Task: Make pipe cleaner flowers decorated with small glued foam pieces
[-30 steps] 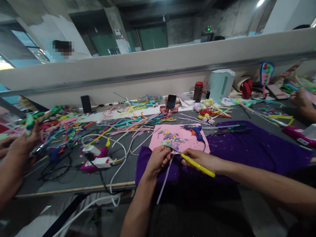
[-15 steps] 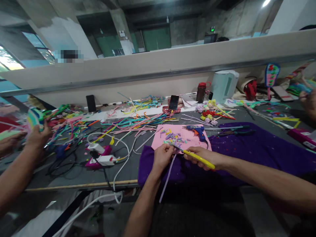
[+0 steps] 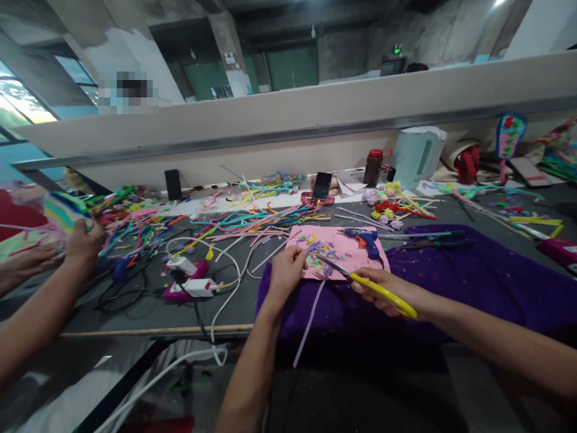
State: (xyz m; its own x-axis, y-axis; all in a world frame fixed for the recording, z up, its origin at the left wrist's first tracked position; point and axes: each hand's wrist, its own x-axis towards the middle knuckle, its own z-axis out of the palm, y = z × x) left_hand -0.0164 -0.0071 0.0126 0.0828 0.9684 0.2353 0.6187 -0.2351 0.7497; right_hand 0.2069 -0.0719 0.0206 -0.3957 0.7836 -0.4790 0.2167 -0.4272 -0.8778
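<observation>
My right hand is closed round the yellow handles of a pair of scissors; their metal blades point left over a pink sheet. Just left of the blade tips, my left hand has thumb and fingers pinched together; what they hold, if anything, is too small to make out. A light purple pipe cleaner hangs over the sheet's front edge, apart from my left hand. Small cut pipe-cleaner pieces in purple, yellow and green lie scattered on the sheet. A blue glue gun rests at its right side.
A purple cloth lies under the sheet, with pliers on it. Power strips and white cables are on the left. Long pipe cleaners lie behind. Another person's hands hold a striped piece at far left.
My left hand has moved left, off the purple pipe cleaner, which stays hanging over the sheet's edge. The scissors have shifted slightly right. The whole view has swung a little to the left.
</observation>
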